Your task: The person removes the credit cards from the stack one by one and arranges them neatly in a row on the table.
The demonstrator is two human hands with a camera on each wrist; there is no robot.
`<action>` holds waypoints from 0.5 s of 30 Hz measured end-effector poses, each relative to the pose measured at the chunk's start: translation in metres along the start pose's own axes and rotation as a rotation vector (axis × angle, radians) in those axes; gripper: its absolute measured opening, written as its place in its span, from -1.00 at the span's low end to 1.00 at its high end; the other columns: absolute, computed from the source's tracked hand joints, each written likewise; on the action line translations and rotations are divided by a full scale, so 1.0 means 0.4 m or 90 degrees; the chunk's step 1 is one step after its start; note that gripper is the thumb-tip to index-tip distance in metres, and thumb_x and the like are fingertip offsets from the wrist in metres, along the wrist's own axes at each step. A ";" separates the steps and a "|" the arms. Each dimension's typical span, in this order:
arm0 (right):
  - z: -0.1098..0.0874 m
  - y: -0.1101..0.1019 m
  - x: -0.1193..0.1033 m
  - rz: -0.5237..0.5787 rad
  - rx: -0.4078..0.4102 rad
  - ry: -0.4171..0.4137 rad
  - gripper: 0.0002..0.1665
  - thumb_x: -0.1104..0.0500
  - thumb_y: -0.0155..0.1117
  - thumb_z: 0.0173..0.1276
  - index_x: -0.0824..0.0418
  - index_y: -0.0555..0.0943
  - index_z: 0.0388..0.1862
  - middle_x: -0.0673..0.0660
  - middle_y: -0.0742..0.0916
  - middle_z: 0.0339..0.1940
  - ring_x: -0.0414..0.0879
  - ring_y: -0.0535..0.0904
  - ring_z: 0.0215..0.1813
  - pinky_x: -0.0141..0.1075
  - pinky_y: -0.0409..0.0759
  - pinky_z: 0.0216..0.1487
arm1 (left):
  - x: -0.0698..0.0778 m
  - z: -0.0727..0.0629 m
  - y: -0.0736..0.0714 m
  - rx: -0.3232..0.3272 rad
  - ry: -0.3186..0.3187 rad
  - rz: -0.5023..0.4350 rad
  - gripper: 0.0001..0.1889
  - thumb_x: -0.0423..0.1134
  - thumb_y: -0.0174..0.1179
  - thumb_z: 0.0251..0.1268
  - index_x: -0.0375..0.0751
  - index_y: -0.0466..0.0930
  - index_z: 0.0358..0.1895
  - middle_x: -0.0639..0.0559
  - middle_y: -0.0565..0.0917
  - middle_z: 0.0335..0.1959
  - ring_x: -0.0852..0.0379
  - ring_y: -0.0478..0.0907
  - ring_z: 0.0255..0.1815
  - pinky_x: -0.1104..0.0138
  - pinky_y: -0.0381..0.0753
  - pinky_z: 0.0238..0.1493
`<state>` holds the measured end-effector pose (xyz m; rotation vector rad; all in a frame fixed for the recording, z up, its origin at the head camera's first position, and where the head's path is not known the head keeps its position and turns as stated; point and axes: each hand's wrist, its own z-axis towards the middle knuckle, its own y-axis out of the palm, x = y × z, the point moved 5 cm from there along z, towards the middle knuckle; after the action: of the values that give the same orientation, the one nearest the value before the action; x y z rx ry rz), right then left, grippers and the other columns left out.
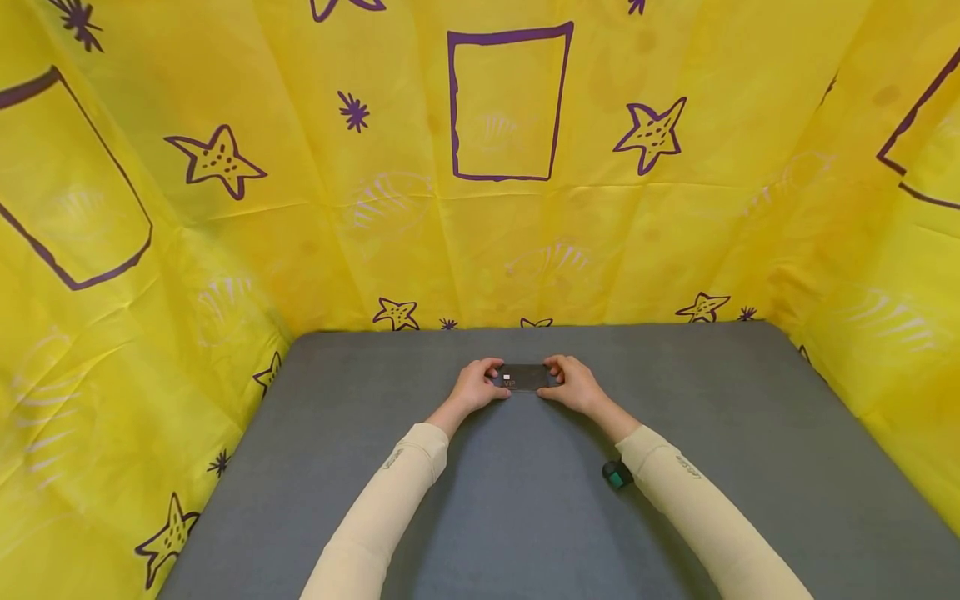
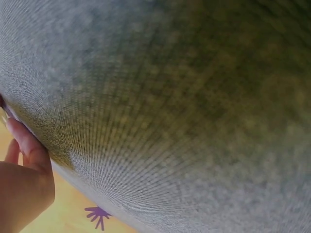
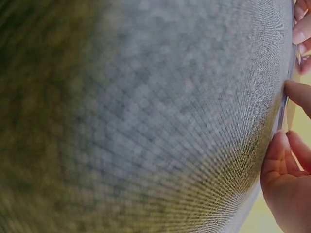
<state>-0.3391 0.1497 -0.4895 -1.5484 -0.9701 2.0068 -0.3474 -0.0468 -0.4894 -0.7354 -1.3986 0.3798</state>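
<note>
A dark card [image 1: 527,377] printed with "VIP" and a small white square lies level between my two hands near the table's far side. A clear margin shows around its ends. My left hand [image 1: 474,385] pinches the left end, thumb at the near edge and fingers at the far edge. On the opposite end my right hand [image 1: 576,385] grips it the same way. The left wrist view shows part of the left hand [image 2: 29,179] at its left border. In the right wrist view the right hand [image 3: 286,184] is low against the table surface, the card's thin edge beside its fingers.
The grey table [image 1: 517,508] reaches to yellow cloth walls [image 1: 495,250] with purple starfish drawings at the back and both sides. Beside the right sleeve [image 1: 697,508] sits a small black object with a green face [image 1: 617,475].
</note>
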 end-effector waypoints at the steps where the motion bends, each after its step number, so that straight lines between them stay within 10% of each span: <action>1: 0.000 0.000 0.000 0.002 -0.001 0.003 -0.38 0.16 0.52 0.12 0.37 0.53 0.12 0.18 0.59 -0.20 -0.03 0.44 -0.25 -0.16 0.41 -0.15 | 0.000 0.000 -0.001 0.002 0.001 0.001 -0.39 -0.32 0.49 0.00 -0.29 0.52 0.20 -0.08 0.57 -0.20 0.12 0.46 -0.34 0.29 0.50 -0.21; 15: -0.002 0.001 0.001 0.053 -0.003 0.012 -0.33 0.21 0.55 0.08 0.37 0.45 0.12 0.15 0.55 -0.24 -0.06 0.41 -0.30 -0.21 0.40 -0.19 | -0.002 -0.005 0.000 0.012 0.006 -0.027 -0.40 -0.36 0.49 -0.03 -0.21 0.47 0.15 -0.04 0.53 -0.35 0.15 0.41 -0.43 0.34 0.42 -0.30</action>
<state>-0.3383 0.1499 -0.4900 -1.6316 -0.9176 2.0432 -0.3456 -0.0477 -0.4899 -0.6899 -1.3982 0.3564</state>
